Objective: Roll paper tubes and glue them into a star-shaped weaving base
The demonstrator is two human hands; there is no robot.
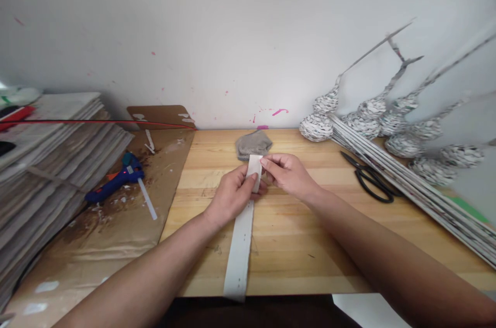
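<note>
A long white paper strip [241,245] runs up the wooden table from its front edge. Near its far end my left hand [234,191] is closed on it, the thumb pressed on top and the fingers beneath. My right hand [287,173] pinches the right corner of that same end between thumb and fingertips. The raised end stands just in front of a crumpled grey cloth [253,144]. Small dark marks dot the strip's lower part. Some of my fingertips are hidden behind the paper.
Black scissors [374,181] lie at right beside a bundle of rolled paper sticks [411,188]. Woven newspaper gourd shapes [316,126] stand along the wall. On stained cardboard [132,245] at left rests a blue glue gun [116,179], near a tied newspaper stack [58,162].
</note>
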